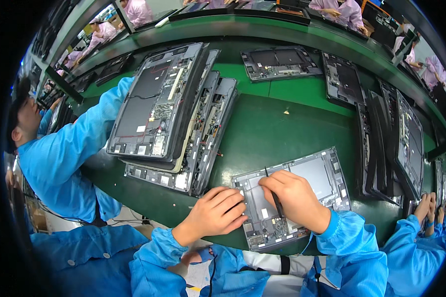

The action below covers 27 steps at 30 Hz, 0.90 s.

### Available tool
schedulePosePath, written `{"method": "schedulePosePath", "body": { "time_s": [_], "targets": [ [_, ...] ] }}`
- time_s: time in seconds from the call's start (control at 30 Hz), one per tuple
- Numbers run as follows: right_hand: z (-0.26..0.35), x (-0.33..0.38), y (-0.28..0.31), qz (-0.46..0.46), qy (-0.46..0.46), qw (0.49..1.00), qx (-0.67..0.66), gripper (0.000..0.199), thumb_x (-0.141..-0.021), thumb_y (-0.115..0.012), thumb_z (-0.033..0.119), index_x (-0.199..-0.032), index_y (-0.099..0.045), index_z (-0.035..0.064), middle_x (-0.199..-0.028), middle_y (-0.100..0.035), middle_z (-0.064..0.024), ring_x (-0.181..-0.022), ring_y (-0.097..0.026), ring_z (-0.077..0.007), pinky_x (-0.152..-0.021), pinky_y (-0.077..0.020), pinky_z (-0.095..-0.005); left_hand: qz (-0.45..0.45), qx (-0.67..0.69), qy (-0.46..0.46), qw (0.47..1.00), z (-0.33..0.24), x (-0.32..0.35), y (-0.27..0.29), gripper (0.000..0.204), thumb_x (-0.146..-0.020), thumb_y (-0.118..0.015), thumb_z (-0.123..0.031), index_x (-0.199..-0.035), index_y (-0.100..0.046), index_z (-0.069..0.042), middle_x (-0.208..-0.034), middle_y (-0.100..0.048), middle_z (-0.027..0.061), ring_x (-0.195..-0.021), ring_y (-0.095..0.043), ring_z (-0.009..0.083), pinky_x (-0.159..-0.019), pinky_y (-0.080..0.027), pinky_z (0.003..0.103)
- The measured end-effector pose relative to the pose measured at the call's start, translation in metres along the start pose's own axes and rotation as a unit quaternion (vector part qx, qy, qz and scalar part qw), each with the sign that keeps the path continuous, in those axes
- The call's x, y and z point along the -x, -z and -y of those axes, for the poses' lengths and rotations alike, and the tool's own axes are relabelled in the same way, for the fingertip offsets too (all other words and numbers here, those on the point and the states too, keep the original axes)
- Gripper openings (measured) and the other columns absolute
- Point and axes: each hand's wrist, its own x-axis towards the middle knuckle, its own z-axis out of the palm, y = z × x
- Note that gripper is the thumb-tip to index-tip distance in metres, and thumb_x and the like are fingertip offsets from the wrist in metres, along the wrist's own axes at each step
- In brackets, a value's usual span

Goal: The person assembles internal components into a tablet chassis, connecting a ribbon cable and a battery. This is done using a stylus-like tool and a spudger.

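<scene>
An opened tablet [309, 175] lies on the green bench in front of me, its circuit board and grey battery panels exposed. My left hand [215, 213] is closed, with curled fingers against the tablet's left edge; its thumb is hidden. Over the middle of the tablet, my right hand [295, 198] grips a slim black tweezers-like tool [277, 203]. The tool slants across the tablet near its circuit board. Exactly where its working tip touches cannot be made out.
A tall, uneven stack of opened tablets [148, 99] stands left of centre, with a co-worker's blue sleeve [79, 138] behind it. More tablets [406, 143] lean together at the right. Two others [280, 62] lie farther back. A raised green shelf [223, 27] crosses the far side.
</scene>
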Motion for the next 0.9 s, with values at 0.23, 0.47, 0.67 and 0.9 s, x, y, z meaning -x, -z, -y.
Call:
{"method": "schedulePosePath", "body": {
  "time_s": [0.23, 0.47, 0.67, 0.9],
  "targets": [
    [0.004, 0.003, 0.005, 0.05, 0.013, 0.998, 0.036, 0.031, -0.076, -0.065, 0.002, -0.107, -0.062, 0.0037, -0.093, -0.055, -0.0079, -0.092, -0.061, -0.0256, -0.067, -0.056, -0.037, 0.007, -0.014, -0.013, 1.0, 0.006, 0.0, 0.0, 0.031, -0.075, -0.082, -0.027, -0.093, -0.068, -0.006, -0.113, -0.068, 0.0062, -0.101, -0.065, 0.0264, -0.081, -0.058, 0.04],
    [0.006, 0.01, 0.003, 0.049, 0.002, 0.997, 0.063, 0.035, -0.076, -0.064, 0.003, -0.112, -0.062, 0.0037, -0.093, -0.053, -0.0061, -0.091, -0.06, -0.0236, -0.059, -0.0547, -0.0351, 0.002, 0.032, -0.007, 0.999, 0.012, -0.002, -0.002, 0.03, -0.074, -0.081, -0.025, -0.093, -0.069, -0.006, -0.11, -0.069, 0.0069, -0.099, -0.066, 0.0271, -0.075, -0.058, 0.038],
    [0.002, 0.011, 0.001, 0.026, 0.004, 0.998, 0.05, 0.032, -0.081, -0.066, 0.007, -0.112, -0.062, 0.0045, -0.092, -0.053, -0.0057, -0.09, -0.06, -0.0229, -0.059, -0.054, -0.0351, -0.022, 0.034, -0.011, 0.999, 0.014, 0.001, -0.005, 0.028, -0.072, -0.081, -0.02, -0.092, -0.068, -0.004, -0.107, -0.07, 0.0079, -0.096, -0.067, 0.0275, -0.076, -0.059, 0.037],
    [0.0, 0.013, -0.001, -0.005, 0.003, 0.999, 0.046, 0.03, -0.083, -0.069, 0.009, -0.113, -0.062, 0.005, -0.095, -0.057, -0.006, -0.091, -0.063, -0.0228, -0.062, -0.0552, -0.036, -0.017, 0.033, -0.008, 0.999, 0.017, -0.01, -0.006, 0.022, -0.071, -0.077, -0.013, -0.089, -0.068, -0.005, -0.105, -0.07, 0.008, -0.093, -0.066, 0.0283, -0.077, -0.058, 0.037]
  ]
}}
